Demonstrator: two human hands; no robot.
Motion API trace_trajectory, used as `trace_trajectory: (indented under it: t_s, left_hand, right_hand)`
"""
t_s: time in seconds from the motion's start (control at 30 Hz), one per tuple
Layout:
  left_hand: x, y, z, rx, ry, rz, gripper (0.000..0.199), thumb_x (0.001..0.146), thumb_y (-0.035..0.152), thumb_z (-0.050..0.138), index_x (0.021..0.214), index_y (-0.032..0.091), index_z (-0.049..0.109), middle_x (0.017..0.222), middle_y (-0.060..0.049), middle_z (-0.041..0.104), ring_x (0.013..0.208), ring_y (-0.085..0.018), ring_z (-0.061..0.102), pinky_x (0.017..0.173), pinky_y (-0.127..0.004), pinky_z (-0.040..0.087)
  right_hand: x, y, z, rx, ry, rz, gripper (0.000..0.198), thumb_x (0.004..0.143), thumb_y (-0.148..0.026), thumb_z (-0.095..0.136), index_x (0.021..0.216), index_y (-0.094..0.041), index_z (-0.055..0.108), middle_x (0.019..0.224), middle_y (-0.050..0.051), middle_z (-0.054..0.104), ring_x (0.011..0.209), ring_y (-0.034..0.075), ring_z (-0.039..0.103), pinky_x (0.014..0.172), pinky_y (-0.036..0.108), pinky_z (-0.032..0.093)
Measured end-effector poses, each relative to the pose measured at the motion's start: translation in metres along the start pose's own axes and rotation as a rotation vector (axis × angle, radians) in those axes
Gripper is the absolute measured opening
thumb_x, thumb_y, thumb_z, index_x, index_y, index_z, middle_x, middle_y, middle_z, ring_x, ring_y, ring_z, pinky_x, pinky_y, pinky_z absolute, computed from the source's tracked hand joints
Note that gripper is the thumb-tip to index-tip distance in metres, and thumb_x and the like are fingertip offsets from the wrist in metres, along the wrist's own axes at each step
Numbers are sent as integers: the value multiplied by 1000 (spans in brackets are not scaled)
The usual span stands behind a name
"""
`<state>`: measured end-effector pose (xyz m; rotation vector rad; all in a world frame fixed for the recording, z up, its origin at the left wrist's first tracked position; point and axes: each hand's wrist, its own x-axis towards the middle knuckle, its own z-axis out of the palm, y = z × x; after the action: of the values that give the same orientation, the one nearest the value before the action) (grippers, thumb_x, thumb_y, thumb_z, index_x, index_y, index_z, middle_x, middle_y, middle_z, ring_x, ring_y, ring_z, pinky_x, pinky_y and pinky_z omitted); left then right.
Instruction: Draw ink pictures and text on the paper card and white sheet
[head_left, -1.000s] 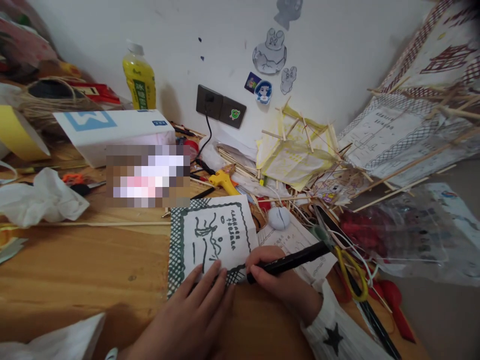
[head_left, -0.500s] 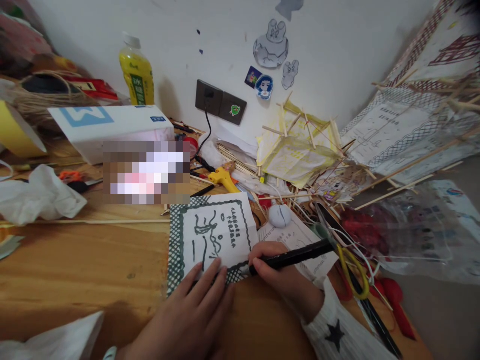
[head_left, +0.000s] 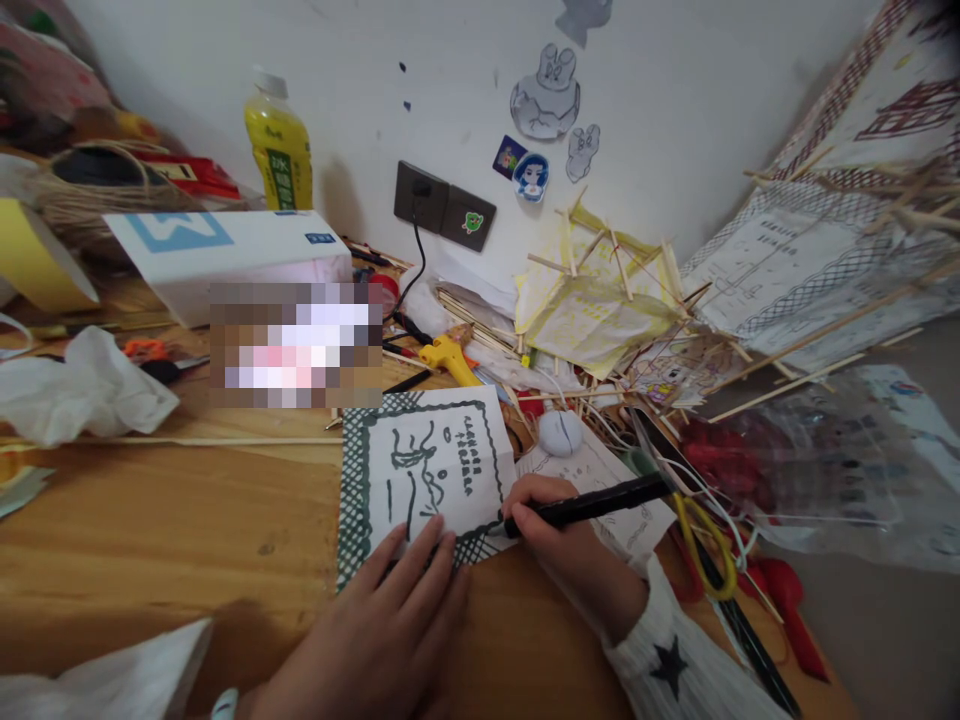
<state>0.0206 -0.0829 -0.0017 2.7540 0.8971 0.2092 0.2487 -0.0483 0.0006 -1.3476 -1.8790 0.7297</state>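
Black marker (head_left: 600, 502) is gripped in right hand (head_left: 574, 560), nib at the border hatching (head_left: 474, 548). Patterned paper (head_left: 450, 440), lower centre of frame, is held down by left hand (head_left: 382, 625), fingers laid flat. Strokes best kept light, even, clear of fingertips.

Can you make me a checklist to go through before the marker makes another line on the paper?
1. Left hand resting on the patterned paper: ok.
2. Right hand gripping the black marker: ok.
3. Marker pointed at the paper's lower right border: ok.
4. Marker tip touching the paper: cannot tell.
5. Right margin crosshatched like the left one: not ok, mostly plain white.
6. Ink dry: cannot tell.
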Motion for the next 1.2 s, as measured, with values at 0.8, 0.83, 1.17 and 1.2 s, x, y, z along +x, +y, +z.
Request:
trace_trajectory:
  t_s: [0.8, 0.83, 1.17, 1.2]
  left_hand:
    - [-1, 14, -7, 68, 13, -55, 53, 84, 35, 57, 134, 16, 52, 141, -18, 46, 132, -38, 34, 110, -56, 21]
    - [-1, 14, -7, 71, 14, -52, 54, 82, 32, 58, 134, 17, 52, 143, -17, 45, 133, -37, 34, 110, -56, 21]
    - [-3, 8, 2, 50, 9, -7, 59, 79, 24, 55, 136, 16, 49, 147, -16, 39, 134, -39, 32, 110, -59, 20]
    - [-3, 7, 2, 44, 8, -9, 57, 81, 26, 55, 137, 16, 48, 147, -16, 38, 134, -39, 32, 110, -59, 20]
  right_hand:
    - [-3, -10, -2, 81, -104, -25, 19, 77, -20, 51, 59, -20, 56, 58, 0, 58, 58, 14, 55, 56, 24, 43]
    - [-3, -11, -2, 66, -109, -34, 20, 78, -20, 50, 58, -20, 55, 58, 0, 57, 58, 14, 54, 55, 24, 43]
    - [-2, -8, 0, 54, -147, -83, 21, 80, -24, 51, 60, -20, 55, 57, 0, 58, 55, 14, 54, 54, 24, 42]
    - [-2, -8, 0, 50, -149, -83, 20, 79, -23, 51, 60, -20, 55, 56, -1, 58, 55, 14, 54, 54, 24, 42]
